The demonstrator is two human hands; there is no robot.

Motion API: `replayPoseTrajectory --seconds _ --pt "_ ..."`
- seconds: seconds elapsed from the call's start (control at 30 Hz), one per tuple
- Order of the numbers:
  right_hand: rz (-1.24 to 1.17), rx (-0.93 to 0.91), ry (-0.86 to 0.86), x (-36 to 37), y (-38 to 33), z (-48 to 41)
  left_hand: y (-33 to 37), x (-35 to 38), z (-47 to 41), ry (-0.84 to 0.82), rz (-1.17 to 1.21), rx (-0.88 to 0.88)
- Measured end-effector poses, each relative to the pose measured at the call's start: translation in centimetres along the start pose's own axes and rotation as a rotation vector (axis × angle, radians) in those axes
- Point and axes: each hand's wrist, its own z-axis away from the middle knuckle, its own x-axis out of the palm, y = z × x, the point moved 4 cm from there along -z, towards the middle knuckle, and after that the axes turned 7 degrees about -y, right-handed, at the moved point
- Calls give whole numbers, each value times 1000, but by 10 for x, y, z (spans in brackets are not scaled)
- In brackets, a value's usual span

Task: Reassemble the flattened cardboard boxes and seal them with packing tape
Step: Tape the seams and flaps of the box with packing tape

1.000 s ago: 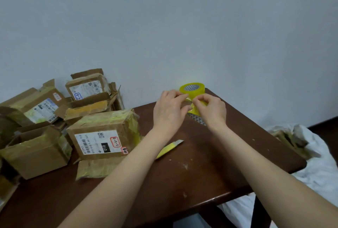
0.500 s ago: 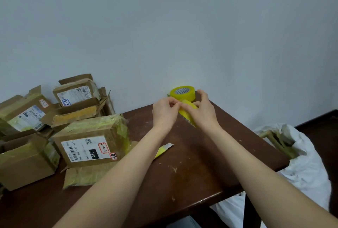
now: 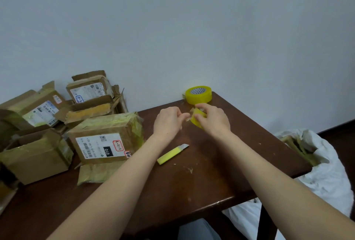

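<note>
Yellow packing tape roll (image 3: pixel 197 120) held over brown wooden table (image 3: pixel 221 162).
The right hand (image 3: pixel 213 122) grips the roll; the left hand (image 3: pixel 167 122) pinches its loose end.

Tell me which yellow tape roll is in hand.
The smaller roll, gripped in the right hand, left hand picking at its end; the larger roll lies flat, untouched, at the far table corner.

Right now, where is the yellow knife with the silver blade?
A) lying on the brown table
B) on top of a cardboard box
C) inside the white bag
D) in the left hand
A: the yellow plastic utility knife lies flat on the dark brown wooden table between the forearms, while the left hand and right hand hold a small yellow tape roll farther back.
</note>
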Motion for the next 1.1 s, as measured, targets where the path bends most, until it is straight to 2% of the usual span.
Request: replayPoseTrajectory --seconds 0.13,0.2,0.27,0.33,0.4,0.5,0.57,0.63,0.7,0.8,0.87,0.97,1.1 --pt "296 5 45 15 5 3 -34 7 25 -295 -243 -92" --pt "404 11 -64 30 9 3 -45 19 39 -456 -377 -127" --pt "385 86 -176 34 14 4 -48 30 44 -513 -431 -138" --pt "352 96 -152 25 13 4 -42 42 40 -480 -384 -140" --pt "341 47 -35 9 3 1 -28 54 33 -432 -274 -138" --pt "169 -14 115 -12 -22 -6 -3 60 27 -414 -175 -104" --pt "45 -69 138 -14 -47 -11 1 34 20 -293 -184 -19" --pt "-42 -127 100 -1 -78 -11 -13 -15 14 -70 -149 36" --pt "-97 -188 23 24 -111 -9 -44 -72 10 129 -65 16" --pt "-122 -232 -157 70 -159 -2 -113 -135 11 292 -85 -110" --pt "-102 -210 -273 102 -183 -1 -161 -148 14 222 -159 -276" --pt "-77 -94 -421 145 -194 6 -209 -132 23 -38 -186 -451" --pt "-115 -14 -385 166 -190 19 -233 -125 32 -63 -143 -509"
